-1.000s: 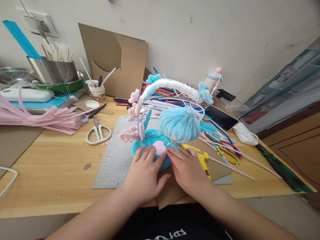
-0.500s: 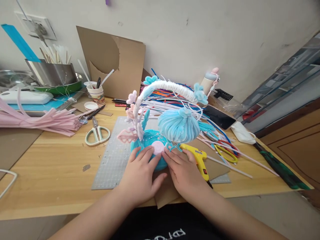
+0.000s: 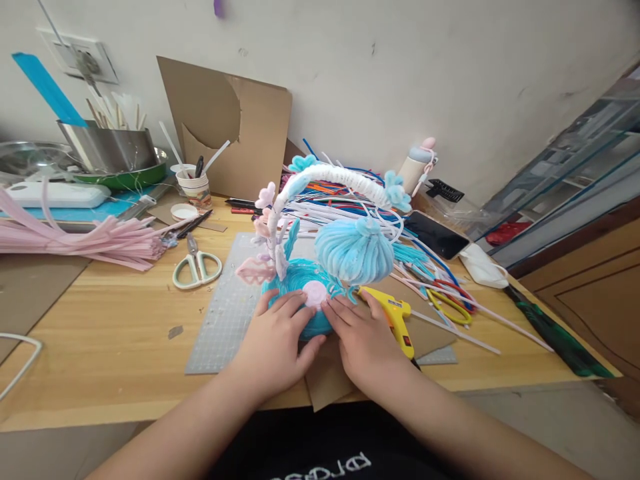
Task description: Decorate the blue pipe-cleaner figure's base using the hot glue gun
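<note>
A pipe-cleaner lamp has a round blue base [image 3: 290,283] with a pale pink disc [image 3: 315,294] near its middle. From its left side rises a white wrapped arch [image 3: 340,175], from which a pleated light-blue shade [image 3: 354,252] hangs. Pink flowers [image 3: 265,195] and a pink leaf shape [image 3: 255,271] stand at the arch's foot. My left hand [image 3: 280,340] lies over the base's near left edge, its fingers spread beside the disc. On the right, my right hand [image 3: 367,343] rests with outstretched fingers against the base and the disc's edge, close to small blue curls [image 3: 340,291].
A yellow glue gun [image 3: 393,313] lies right of my right hand, on cardboard over a grey cutting mat [image 3: 215,340]. Scissors [image 3: 197,265] and pink pipe cleaners [image 3: 100,241] lie left. Behind are loose coloured pipe cleaners [image 3: 320,207], a phone [image 3: 436,233] and a paper cup [image 3: 194,187].
The whole view has shifted slightly. Both hands stay on the base in nearly the same pose.
</note>
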Demonstrator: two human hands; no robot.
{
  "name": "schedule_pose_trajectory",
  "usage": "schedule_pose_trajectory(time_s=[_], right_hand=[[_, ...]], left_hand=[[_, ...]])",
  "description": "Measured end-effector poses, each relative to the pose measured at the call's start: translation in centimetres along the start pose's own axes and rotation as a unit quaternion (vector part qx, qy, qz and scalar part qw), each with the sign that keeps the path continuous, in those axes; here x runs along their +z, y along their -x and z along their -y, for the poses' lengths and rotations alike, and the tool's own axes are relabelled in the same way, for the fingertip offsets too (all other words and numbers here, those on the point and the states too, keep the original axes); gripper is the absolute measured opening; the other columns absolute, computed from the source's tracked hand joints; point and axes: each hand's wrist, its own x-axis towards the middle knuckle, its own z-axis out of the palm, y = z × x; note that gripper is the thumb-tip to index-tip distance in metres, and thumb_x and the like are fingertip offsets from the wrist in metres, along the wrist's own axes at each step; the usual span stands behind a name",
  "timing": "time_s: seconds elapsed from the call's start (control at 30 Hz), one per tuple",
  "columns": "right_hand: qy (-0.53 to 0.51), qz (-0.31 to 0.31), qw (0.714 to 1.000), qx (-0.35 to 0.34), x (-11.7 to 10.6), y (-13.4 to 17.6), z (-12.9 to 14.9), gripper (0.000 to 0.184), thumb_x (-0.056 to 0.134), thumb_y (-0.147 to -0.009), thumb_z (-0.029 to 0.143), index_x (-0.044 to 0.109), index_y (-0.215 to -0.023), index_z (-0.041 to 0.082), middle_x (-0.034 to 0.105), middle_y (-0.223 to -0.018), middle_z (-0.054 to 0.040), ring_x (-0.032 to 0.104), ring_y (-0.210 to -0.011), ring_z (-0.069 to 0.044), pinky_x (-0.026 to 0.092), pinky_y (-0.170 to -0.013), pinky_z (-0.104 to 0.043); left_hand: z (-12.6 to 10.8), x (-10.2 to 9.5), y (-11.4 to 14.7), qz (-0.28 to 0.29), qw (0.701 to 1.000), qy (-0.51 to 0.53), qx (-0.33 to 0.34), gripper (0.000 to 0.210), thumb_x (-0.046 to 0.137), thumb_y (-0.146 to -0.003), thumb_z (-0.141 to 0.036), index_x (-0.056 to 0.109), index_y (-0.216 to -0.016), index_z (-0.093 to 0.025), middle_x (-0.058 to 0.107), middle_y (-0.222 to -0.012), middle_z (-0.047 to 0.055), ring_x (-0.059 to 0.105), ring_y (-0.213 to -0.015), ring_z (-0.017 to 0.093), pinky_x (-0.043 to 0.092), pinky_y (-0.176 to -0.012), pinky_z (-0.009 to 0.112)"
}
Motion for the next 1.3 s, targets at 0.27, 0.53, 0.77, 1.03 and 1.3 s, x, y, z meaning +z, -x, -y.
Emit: schedule_pose_trajectory(time_s=[0.27,0.53,0.77,1.03,1.3], right_hand=[[0.02,-0.002,1.0,-0.012,0.0,-0.2,0.4,0.047,0.042,-0.084,0.009,0.054,-0.13,0.011,0.055,-0.133,-0.0106,0.049,-0.124,-0.025,0.014,-0.112,-0.055],[0.008,0.025,1.0,-0.01,0.0,-0.1,0.3,0.05,0.037,-0.087,0.011,0.047,-0.135,0.004,0.049,-0.139,-0.0133,0.043,-0.13,-0.028,0.015,-0.114,-0.057],[0.015,0.058,0.998,0.017,0.3,0.1,0.5,0.053,0.032,-0.087,0.008,0.042,-0.139,0.006,0.042,-0.144,-0.0129,0.038,-0.133,-0.03,0.02,-0.112,-0.059],[-0.004,0.077,0.996,0.035,0.5,-0.2,1.0,0.058,0.032,-0.084,0.003,0.035,-0.142,0.002,0.031,-0.149,-0.0145,0.031,-0.137,-0.029,0.037,-0.109,-0.043],[0.014,0.046,0.999,0.0,0.3,-1.1,3.5,0.049,0.034,-0.09,0.013,0.045,-0.136,0.001,0.044,-0.14,-0.0208,0.042,-0.129,-0.033,0.038,-0.103,-0.048]], left_hand=[[-0.3,0.9,-3.2,-0.025,0.994,-0.093,-0.048,0.025,0.035,-0.091,-0.016,0.06,-0.087,-0.014,0.064,-0.077,0.007,0.061,-0.078,0.024,0.042,-0.076,0.041],[-0.9,2.8,-4.3,-0.043,0.997,-0.055,-0.038,0.022,0.041,-0.09,-0.013,0.062,-0.096,-0.015,0.062,-0.103,0.01,0.056,-0.105,0.026,0.047,-0.086,0.041],[-0.3,2.9,-1.7,0.029,0.997,-0.064,0.032,0.049,0.046,-0.089,-0.033,0.045,-0.134,-0.013,0.048,-0.139,0.013,0.035,-0.135,0.027,0.026,-0.113,0.048],[0.0,2.4,-1.9,0.063,0.993,-0.088,0.041,0.06,0.05,-0.086,-0.042,0.039,-0.138,-0.014,0.039,-0.146,0.015,0.029,-0.139,0.027,0.031,-0.11,0.044],[3.4,-0.2,-1.3,0.115,0.985,-0.085,0.096,0.053,0.05,-0.087,-0.043,0.043,-0.135,-0.02,0.047,-0.141,0.011,0.038,-0.134,0.025,0.022,-0.113,0.046]])
